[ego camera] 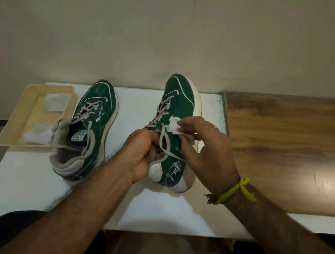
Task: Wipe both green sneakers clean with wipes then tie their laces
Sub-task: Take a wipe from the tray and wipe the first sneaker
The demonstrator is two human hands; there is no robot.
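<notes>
Hands met over the right-side green suede sneaker with a white sole (pixel 181 108), which stood tilted on the white tabletop (pixel 30 176), toe pointing away from the person. The left hand (pixel 141 154) gripped the collar of this shoe near the heel, fingers curled into the opening. The right hand (pixel 206 147) pinched a crumpled white wipe (pixel 174 126) between thumb and fingertips and pressed it against the shoe's green side, just beside the grey laces (pixel 161 110), which hung loose and untied. A yellow band (pixel 235 188) circled the right wrist.

The other green sneaker (pixel 91 121) lay well apart to the left on the same tabletop, its upper streaked with pale marks and its laces also undone. Touching its left edge sat a shallow cream plastic tray (pixel 10 127) holding a flat white wipe (pixel 54 103) at the far end and a bunched one (pixel 37 135) at the near end. A brown wooden surface (pixel 290 145) adjoined the tabletop on the right.
</notes>
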